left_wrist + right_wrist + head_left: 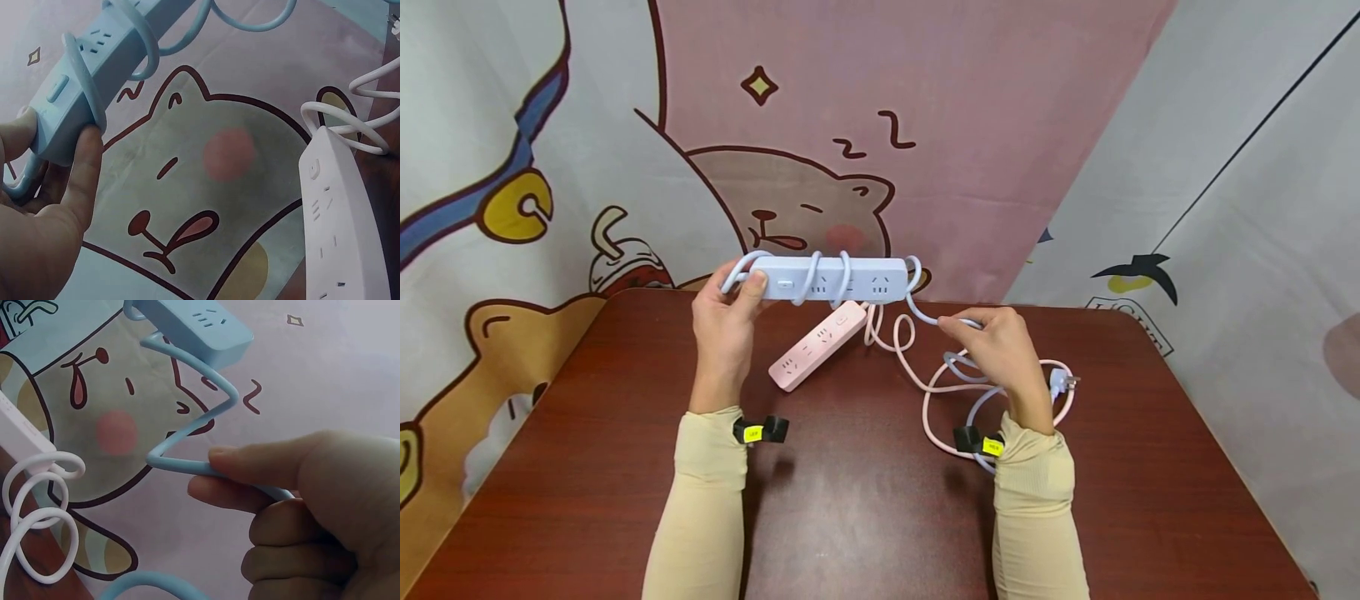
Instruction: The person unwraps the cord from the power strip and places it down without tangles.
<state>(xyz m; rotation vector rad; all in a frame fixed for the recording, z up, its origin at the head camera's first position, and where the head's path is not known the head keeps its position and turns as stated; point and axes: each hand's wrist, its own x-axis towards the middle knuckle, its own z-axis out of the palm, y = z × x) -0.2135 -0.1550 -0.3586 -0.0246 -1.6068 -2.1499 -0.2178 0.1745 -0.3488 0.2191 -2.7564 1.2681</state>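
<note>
A light blue power strip (pixel 880 279) is held up above the table, its own blue cord (pixel 846 279) looped around it several times. My left hand (pixel 727 325) grips the strip's left end, the thumb on the front near the switch. In the left wrist view, the fingers press that end from the other side of the strip (pixel 106 69). My right hand (pixel 1000 346) pinches the blue cord (pixel 187 466) between thumb and forefinger, to the right of the strip. From there the cord trails down to the table, ending in a blue plug (pixel 1058 383).
On the brown table (pixel 865 500) a pink power strip (pixel 817 347) lies at a slant below the blue one. Its pink cord (pixel 928 417) spreads rightward in loose loops, crossing the blue cord. A cartoon-printed curtain (pixel 970 125) hangs behind the table.
</note>
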